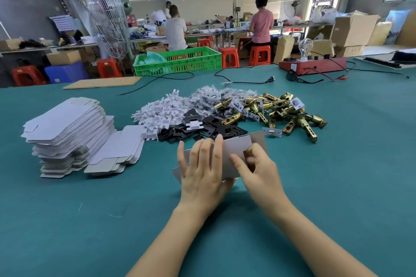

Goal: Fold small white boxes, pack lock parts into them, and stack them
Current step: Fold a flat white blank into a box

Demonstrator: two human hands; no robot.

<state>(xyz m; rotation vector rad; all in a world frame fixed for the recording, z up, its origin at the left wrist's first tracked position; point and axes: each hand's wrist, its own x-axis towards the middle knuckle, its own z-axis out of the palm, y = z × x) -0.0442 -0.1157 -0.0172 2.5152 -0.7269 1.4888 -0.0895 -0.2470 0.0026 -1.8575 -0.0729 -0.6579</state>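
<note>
Both hands hold one flat white box blank [236, 153] just above the green table [90, 220], near the middle. My left hand [202, 171] lies over its left half with the fingers spread on top. My right hand [254, 166] pinches its right part, thumb on the front. To the left stands a tall stack of unfolded box blanks [69, 128]. Behind the hands lie piles of white plastic pieces [162, 112], black plates [202, 126], bagged small parts [216, 96] and brass latch bolts [283, 110].
A cardboard sheet [103, 82] and a green crate [180, 60] sit at the far table edge. A red tester box with a bulb [313, 65] and black cables [247, 80] lie at the back right. Two people sit at benches beyond.
</note>
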